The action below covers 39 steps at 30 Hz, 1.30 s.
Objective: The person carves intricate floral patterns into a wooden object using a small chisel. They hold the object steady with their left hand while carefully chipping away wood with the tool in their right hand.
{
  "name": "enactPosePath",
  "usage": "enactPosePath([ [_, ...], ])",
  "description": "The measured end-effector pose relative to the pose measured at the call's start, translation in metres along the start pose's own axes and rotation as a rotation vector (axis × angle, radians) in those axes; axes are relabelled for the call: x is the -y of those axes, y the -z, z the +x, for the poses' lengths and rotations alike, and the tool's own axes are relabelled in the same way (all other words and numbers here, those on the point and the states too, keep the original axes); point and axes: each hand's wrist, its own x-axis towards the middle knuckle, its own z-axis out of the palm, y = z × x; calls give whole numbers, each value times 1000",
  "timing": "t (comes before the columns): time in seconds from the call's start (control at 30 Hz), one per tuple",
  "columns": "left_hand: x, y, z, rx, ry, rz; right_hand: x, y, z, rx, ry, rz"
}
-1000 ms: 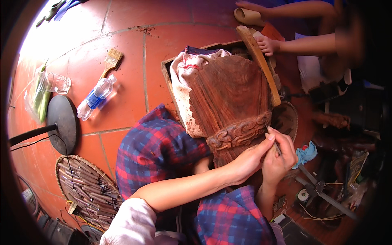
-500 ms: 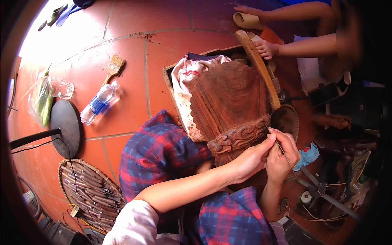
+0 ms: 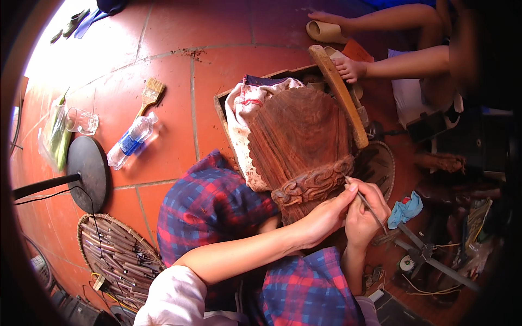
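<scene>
A dark reddish-brown wooden panel point(image 3: 302, 127) with a scalloped left edge leans before me, a carved band of scrolls point(image 3: 312, 180) across its lower part. My right hand point(image 3: 368, 209) is closed around a thin metal carving chisel point(image 3: 374, 213), its tip at the right end of the band. From the left, my left hand point(image 3: 326, 217) reaches across beside it, thumb pressed by the chisel's shaft near the right fingertips; its other fingers are mostly hidden. Under the panel's left side lies a stained white cloth point(image 3: 239, 136) over a wooden frame point(image 3: 222, 108).
A worn wooden bar point(image 3: 340, 95) stands along the panel's right side. A round basket of carving tools point(image 3: 117, 258), a plastic bottle point(image 3: 132, 140), a brush point(image 3: 150, 95) and a glass mug point(image 3: 82, 120) are to the left. Another person's foot point(image 3: 350, 69) rests at upper right.
Both hands and the chisel have shifted slightly left and down in the picture, with the chisel tip moving a little along the carved band. The whole view has also shifted slightly.
</scene>
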Motion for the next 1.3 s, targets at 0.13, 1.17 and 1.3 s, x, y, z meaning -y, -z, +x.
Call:
enactPosePath([
  [0.13, 8, -5, -7, -65, -57, -18, -2, -5, -7, -15, 37, -34],
  [1.17, 1, -4, -2, -172, -10, 383, -10, -14, -20, -207, 6, -74],
  [1.3, 10, 5, -16, -173, -85, 266, -9, -18, -28, -152, 106, -15],
])
